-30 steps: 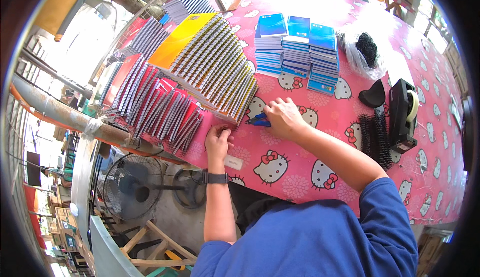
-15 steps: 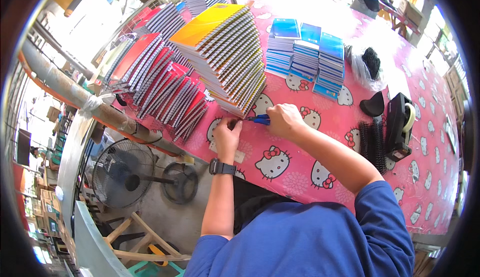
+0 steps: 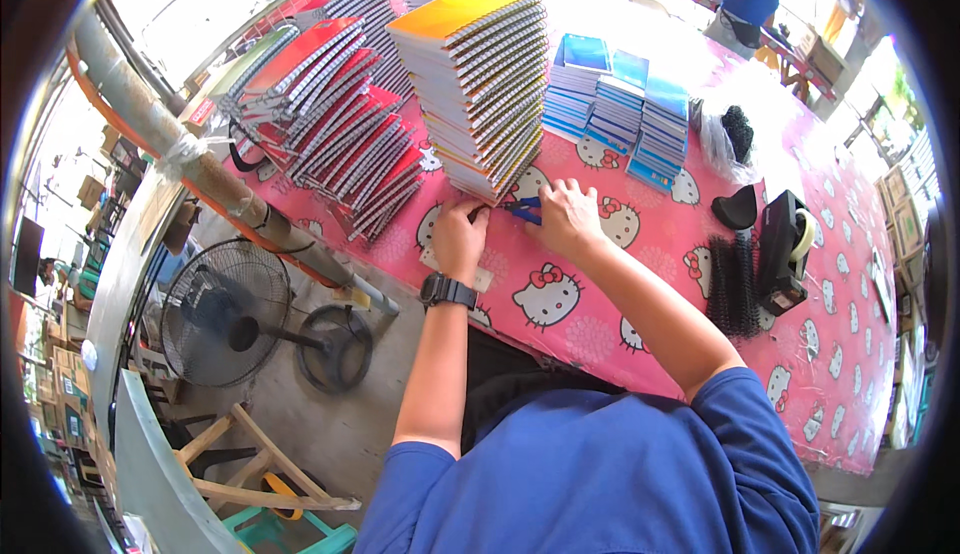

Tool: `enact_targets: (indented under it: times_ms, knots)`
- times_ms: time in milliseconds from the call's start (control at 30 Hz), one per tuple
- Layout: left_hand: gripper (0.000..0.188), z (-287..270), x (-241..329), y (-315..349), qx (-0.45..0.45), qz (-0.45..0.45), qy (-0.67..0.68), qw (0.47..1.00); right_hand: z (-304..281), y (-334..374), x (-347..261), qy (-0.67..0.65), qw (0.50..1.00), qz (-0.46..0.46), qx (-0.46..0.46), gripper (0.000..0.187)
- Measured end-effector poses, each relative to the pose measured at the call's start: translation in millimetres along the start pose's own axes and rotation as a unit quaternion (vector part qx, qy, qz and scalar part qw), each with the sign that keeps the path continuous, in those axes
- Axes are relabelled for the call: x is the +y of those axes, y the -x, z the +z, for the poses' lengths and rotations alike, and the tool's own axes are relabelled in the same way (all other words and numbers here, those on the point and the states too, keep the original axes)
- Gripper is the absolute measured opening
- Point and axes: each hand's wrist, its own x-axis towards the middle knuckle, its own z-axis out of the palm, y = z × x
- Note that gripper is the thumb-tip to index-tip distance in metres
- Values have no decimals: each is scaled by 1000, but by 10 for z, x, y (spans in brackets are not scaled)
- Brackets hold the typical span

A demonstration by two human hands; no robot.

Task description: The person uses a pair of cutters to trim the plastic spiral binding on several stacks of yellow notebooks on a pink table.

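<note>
From my feed: L hand point(image 3: 460, 240), fingers curled, is at the base of a tall stack of yellow-covered, wire-spiral paper notebooks point(image 3: 476, 99) on the pink, cat-print surface point(image 3: 660, 216); can't tell if it's gripping. R hand point(image 3: 567, 216) curls loosely w/ a small blue-handled tool point(image 3: 525, 211) beside the stack. Tool's prob. light, stiff; I'd grip handles. Stack looks heavy, slide-prone; support low.

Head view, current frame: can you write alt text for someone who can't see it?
A person's right hand holds a blue-handled tool beside the foot of a tall yellow-topped stack of spiral notebooks, with the left hand close by. Red notebooks stand left of it, blue notebooks right, on a pink tablecloth.
</note>
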Motion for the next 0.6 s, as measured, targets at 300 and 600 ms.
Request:
enact_targets:
  times_ms: [300,600]
  knots:
    - [22,25,141,47,1,17,4,1000,31,63,124,23,999,9,25,57]
    - [33,76,177,18,-28,-35,-85,995,202,-654,609,-246,967,50,38,83]
